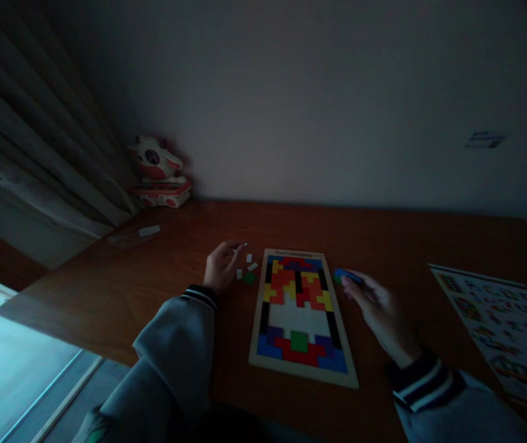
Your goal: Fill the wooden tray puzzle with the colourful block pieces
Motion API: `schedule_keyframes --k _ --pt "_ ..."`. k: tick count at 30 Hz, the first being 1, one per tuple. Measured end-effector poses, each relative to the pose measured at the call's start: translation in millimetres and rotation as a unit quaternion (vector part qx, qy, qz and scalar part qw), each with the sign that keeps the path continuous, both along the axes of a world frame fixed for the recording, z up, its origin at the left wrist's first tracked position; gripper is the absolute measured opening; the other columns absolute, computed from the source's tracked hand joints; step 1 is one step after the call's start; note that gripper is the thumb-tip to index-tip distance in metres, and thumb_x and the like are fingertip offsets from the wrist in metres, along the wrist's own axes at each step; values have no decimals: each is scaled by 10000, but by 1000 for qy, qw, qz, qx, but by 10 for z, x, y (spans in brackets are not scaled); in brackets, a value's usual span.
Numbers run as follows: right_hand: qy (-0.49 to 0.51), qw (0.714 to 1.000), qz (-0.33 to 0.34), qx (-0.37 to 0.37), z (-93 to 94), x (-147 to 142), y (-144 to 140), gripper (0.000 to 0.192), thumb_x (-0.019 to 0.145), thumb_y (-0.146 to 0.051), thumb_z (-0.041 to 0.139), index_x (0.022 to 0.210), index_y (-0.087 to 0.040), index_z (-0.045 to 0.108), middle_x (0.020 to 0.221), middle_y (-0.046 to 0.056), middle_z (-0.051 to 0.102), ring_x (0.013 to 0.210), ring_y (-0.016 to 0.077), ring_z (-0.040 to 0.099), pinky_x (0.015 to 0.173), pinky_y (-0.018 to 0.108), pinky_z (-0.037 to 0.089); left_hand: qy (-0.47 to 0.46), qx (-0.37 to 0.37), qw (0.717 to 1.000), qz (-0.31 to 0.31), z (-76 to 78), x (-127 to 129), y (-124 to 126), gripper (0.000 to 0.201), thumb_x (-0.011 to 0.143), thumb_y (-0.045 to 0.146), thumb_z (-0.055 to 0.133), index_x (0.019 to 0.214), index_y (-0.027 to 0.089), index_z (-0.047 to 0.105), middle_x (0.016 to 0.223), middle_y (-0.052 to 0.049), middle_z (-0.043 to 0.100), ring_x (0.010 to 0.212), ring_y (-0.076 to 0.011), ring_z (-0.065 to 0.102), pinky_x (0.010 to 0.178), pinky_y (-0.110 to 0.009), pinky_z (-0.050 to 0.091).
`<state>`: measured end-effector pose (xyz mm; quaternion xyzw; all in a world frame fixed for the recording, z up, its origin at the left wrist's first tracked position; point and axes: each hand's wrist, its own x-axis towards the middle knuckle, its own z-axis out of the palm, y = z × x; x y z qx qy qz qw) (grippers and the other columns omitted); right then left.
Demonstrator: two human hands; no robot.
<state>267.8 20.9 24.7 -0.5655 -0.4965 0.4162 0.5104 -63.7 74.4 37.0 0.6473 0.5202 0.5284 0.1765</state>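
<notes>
A wooden puzzle board (258, 320) lies on the brown desk (152, 289), filled with coloured block pieces around a bare white middle. My left hand (221, 266) rests on the desk left of the board, fingers curled, beside small white pieces (250, 263) and a green piece (249, 278); whether it pinches one I cannot tell. My right hand (378, 311) lies right of the board, fingertips touching a blue piece (343, 275) on the desk.
A cow-shaped toy (158, 172) stands at the back left corner near the curtain (23, 154). A printed pattern sheet (498, 326) lies at the right. A small white tag (149, 231) sits at the back left. The room is dim.
</notes>
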Motion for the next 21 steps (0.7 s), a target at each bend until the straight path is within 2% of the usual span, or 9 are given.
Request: schedule_keyframes --k 3,7,11,13,17,21 --pt "17 1000 -17 -1 -87 74 40 459 750 -573 698 1004 -191 717 976 89 737 885 235 671 812 369 536 22 -18 998 63 -49 -380 87 375 873 492 583 1042 167 667 1000 -83 712 876 -207 680 760 -305 549" --pt "64 996 -59 -2 -154 143 86 458 752 -583 693 968 -181 731 873 78 735 809 217 660 735 347 535 23 -17 991 127 -87 -823 131 434 850 538 578 1054 167 672 1064 -95 703 923 -233 678 790 -331 549" --pt "114 991 -67 2 -135 147 99 431 722 -535 745 960 -176 738 874 75 722 820 209 646 707 331 534 5 -50 987 155 -107 -1045 120 511 810 590 596 1071 154 660 1075 -117 703 952 -267 681 817 -371 552" --pt "141 988 -70 6 -106 129 97 404 703 -505 773 945 -183 742 874 64 717 806 193 637 688 312 532 13 -66 989 133 -122 -1049 103 528 800 601 604 1080 156 654 1080 -119 701 952 -269 684 817 -380 560" --pt "225 968 -109 14 -35 115 103 339 656 -445 828 900 -223 748 841 8 697 755 120 603 639 216 507 56 -73 995 39 -152 -948 76 465 819 560 613 1088 183 652 1133 -109 681 1008 -255 673 858 -377 566" --pt "293 944 -149 23 26 151 119 305 591 -412 872 815 -244 752 773 -29 672 723 78 575 618 149 488 105 -65 992 1 -154 -862 64 418 858 526 583 1118 206 648 1191 -100 658 1079 -253 643 939 -399 536"
